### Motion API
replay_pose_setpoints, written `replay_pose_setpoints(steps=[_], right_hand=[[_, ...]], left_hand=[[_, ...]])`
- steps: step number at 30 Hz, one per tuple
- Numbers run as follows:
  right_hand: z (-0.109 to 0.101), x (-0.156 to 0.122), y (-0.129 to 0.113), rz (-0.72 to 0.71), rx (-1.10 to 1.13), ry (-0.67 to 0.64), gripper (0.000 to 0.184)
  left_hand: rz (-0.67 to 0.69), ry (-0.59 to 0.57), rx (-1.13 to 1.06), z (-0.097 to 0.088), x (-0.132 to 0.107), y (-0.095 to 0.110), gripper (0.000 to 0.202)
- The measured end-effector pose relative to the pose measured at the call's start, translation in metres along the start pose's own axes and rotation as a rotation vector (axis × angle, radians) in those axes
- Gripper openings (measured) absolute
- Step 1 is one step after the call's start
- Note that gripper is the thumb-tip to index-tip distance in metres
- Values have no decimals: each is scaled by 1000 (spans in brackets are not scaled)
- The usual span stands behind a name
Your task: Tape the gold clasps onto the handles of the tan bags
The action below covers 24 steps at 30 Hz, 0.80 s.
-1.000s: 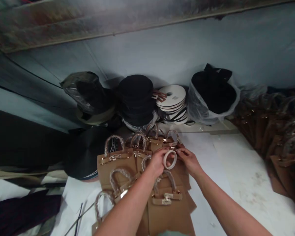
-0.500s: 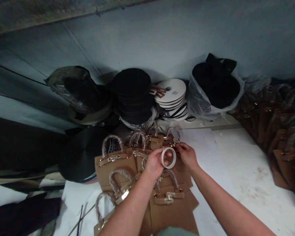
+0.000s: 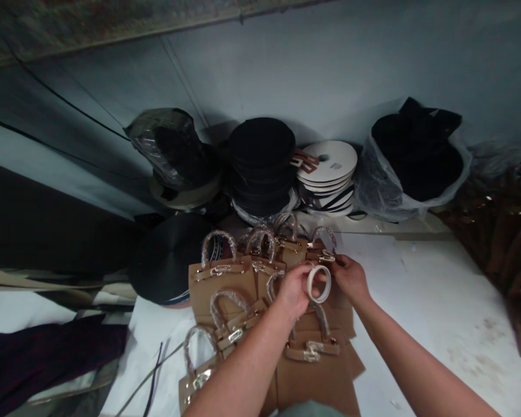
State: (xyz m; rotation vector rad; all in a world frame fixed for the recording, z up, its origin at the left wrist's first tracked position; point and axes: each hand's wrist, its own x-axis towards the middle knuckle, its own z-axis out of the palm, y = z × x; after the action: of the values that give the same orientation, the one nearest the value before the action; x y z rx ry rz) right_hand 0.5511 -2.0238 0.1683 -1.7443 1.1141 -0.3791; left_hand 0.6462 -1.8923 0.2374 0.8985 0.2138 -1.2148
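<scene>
A roll of whitish tape point(image 3: 309, 285) hangs from my left hand point(image 3: 294, 288), whose fingers pass through and around its ring. Close beside it, my right hand point(image 3: 351, 279) has its fingers pinched at the metal clasp of a tan handbag point(image 3: 320, 255) at the back of the group. That bag's plastic-wrapped handle stands up above my fingertips. Several like bags lie around and under my forearms, among them a tan handbag point(image 3: 221, 289) to the left and another tan handbag point(image 3: 315, 373) in front. My right fingertips are partly hidden against the bag.
Along the wall stand a stack of black webbing rolls point(image 3: 263, 165), white spools point(image 3: 330, 168) and a plastic bag of black rolls point(image 3: 417, 156). A big black roll point(image 3: 169, 260) lies left of the bags. More brown bags point(image 3: 495, 226) are heaped at the right. Dark cloth point(image 3: 56, 365) lies lower left.
The view has swung left, so everything sits further right in the picture. Both hands keep nearly the same places at the bag, the left still with the tape roll.
</scene>
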Motion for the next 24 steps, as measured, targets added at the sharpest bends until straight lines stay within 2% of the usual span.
replay_pose_setpoints(steps=[3, 5, 8, 11, 14, 16, 18, 20, 22, 24], right_hand=[[0, -9, -6, -56, -328, 32, 43], [2, -12, -9, -62, -523, 31, 46], [4, -9, -13, -71, -715, 40, 45], [4, -1, -18, -49, -768, 30, 45], [-5, -4, -18, -33, -661, 4, 49], [-13, -19, -13, -44, -493, 11, 52], [-23, -49, -4, -50, -323, 56, 53], [-30, -89, 8, -30, -237, 53, 51], [-34, -132, 23, 15, -242, -51, 51], [-30, -168, 40, 53, -269, -170, 52]], left_hand=[[6, 17, 24, -1, -15, -4, 28], [32, 4, 69, -4, -39, -6, 23], [47, -30, 206, -16, -92, -4, 19], [70, 44, 420, -41, -153, 2, 23], [202, 207, 568, -82, -208, 9, 22], [259, 357, 639, -120, -240, 11, 34], [228, 519, 678, -164, -268, 9, 57], [175, 641, 738, -210, -292, 1, 69], [98, 714, 824, -252, -309, -11, 75], [72, 745, 839, -284, -317, -26, 80]])
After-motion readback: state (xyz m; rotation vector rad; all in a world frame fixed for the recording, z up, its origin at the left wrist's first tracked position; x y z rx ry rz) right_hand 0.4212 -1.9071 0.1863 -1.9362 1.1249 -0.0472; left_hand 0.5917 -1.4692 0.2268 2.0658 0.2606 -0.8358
